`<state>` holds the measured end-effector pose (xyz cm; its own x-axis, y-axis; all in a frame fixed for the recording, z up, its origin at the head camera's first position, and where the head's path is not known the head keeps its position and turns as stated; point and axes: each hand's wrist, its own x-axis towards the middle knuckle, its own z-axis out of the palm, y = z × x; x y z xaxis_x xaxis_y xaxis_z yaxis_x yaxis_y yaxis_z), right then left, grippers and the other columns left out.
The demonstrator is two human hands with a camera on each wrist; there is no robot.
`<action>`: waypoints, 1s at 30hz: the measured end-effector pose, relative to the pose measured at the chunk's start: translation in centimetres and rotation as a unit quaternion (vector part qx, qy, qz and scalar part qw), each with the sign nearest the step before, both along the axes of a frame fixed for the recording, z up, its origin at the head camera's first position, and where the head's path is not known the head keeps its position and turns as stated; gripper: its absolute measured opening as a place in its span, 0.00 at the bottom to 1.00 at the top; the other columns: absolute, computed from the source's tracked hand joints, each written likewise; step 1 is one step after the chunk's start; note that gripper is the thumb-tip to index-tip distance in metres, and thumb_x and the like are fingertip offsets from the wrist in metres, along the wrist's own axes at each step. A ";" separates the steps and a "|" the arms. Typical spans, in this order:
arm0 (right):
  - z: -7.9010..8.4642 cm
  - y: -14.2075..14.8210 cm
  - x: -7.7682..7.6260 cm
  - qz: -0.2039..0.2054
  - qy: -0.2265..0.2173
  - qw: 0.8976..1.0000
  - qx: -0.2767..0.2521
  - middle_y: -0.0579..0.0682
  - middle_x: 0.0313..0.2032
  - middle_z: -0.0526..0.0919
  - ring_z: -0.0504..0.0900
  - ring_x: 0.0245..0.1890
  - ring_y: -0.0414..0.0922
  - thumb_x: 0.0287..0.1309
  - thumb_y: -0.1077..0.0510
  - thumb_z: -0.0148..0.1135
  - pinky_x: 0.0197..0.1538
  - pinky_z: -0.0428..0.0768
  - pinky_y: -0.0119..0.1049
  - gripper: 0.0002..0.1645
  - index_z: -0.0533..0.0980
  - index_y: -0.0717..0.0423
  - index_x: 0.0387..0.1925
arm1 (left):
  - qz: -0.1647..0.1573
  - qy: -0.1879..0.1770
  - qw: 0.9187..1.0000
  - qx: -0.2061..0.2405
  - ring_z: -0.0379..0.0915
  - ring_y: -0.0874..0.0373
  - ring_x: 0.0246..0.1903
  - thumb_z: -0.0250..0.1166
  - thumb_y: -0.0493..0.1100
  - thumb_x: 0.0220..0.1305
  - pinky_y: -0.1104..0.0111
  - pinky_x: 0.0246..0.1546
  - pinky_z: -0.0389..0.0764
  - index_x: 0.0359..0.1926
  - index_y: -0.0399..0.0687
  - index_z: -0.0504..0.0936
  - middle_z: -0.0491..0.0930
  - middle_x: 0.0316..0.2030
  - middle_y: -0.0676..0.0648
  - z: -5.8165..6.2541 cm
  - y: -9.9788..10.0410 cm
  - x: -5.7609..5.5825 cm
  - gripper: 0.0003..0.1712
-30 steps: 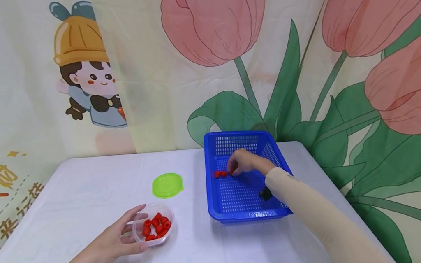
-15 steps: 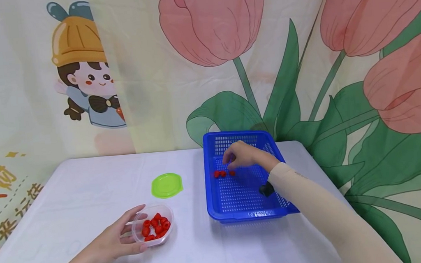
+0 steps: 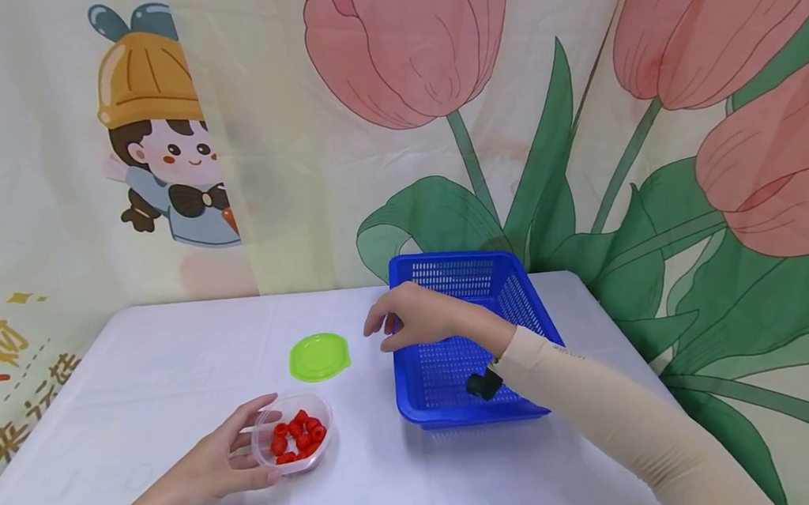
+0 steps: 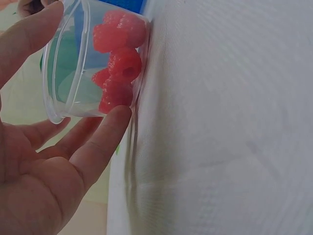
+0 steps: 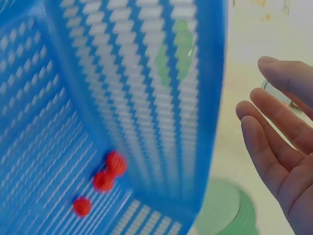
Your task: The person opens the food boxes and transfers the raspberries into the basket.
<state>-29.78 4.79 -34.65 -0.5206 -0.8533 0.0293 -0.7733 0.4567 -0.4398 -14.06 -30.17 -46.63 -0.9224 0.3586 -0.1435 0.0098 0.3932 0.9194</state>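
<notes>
My left hand [image 3: 224,459] holds a clear plastic tub [image 3: 321,407], the thumb on one side and fingers on the other. Red raspberries [image 3: 299,435] lie inside it; the left wrist view shows several raspberries [image 4: 124,63] at its bottom. Over the left rim of the blue basket [image 3: 474,416] is my right hand [image 3: 419,313], fingers loosely bent and holding nothing. The right wrist view shows that bare right hand [image 5: 288,142] outside the basket wall. Three raspberries [image 5: 115,164] lie on the basket floor; in the head view the right hand and arm hide them.
A bright green lid [image 3: 319,357] lies flat on the white table [image 3: 199,364], between the tub and the basket. Behind the table hangs a printed curtain [image 3: 281,135] with tulips. A small black camera [image 3: 485,384] is on the right wrist.
My right hand let go of a raspberry beside two others on the basket floor, lifted, then moved left to the basket's rim. My left hand and the tub have stayed in place.
</notes>
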 end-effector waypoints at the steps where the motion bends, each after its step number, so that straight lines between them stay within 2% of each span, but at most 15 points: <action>1: 0.0 -0.5 0.4 0.008 -0.004 1.000 0.000 0.45 0.50 0.90 0.87 0.45 0.38 0.65 0.60 0.76 0.50 0.84 0.27 0.17 0.87 0.52 0.54 | 0.001 0.000 1.000 -0.001 0.67 0.32 0.71 0.79 0.44 0.63 0.75 0.53 0.82 0.84 0.54 0.50 0.61 0.77 0.34 0.0 0.0 0.0 0.59; 10: -0.7 -4.9 3.1 0.067 -0.017 0.997 0.022 0.42 0.49 0.90 0.85 0.44 0.33 0.65 0.59 0.76 0.50 0.82 0.23 0.19 0.86 0.54 0.56 | 0.004 -0.004 1.000 0.000 0.66 0.34 0.72 0.78 0.44 0.63 0.75 0.55 0.81 0.83 0.56 0.52 0.62 0.77 0.37 -0.2 -0.3 0.0 0.57; 17: -1.2 -7.9 4.4 0.084 -0.024 0.995 0.056 0.40 0.46 0.89 0.84 0.42 0.31 0.65 0.59 0.75 0.47 0.79 0.18 0.17 0.87 0.51 0.55 | 0.000 0.000 1.000 0.001 0.66 0.33 0.72 0.78 0.44 0.64 0.75 0.56 0.81 0.83 0.56 0.51 0.61 0.77 0.36 -0.2 -0.4 0.1 0.56; 21: -1.8 -9.2 5.2 0.095 -0.027 0.993 0.059 0.43 0.46 0.90 0.84 0.41 0.31 0.65 0.59 0.75 0.46 0.79 0.17 0.18 0.87 0.52 0.56 | 0.000 0.000 1.000 0.001 0.67 0.33 0.72 0.77 0.44 0.65 0.75 0.55 0.81 0.83 0.57 0.51 0.61 0.77 0.36 -0.2 -0.4 0.2 0.56; 30: -3.6 -11.2 6.6 0.084 -0.027 0.994 0.069 0.42 0.47 0.91 0.83 0.40 0.29 0.65 0.60 0.75 0.43 0.78 0.15 0.19 0.87 0.51 0.57 | -0.001 -0.023 1.000 0.006 0.75 0.36 0.67 0.76 0.44 0.66 0.71 0.53 0.84 0.84 0.57 0.48 0.57 0.79 0.35 0.0 -0.4 0.3 0.57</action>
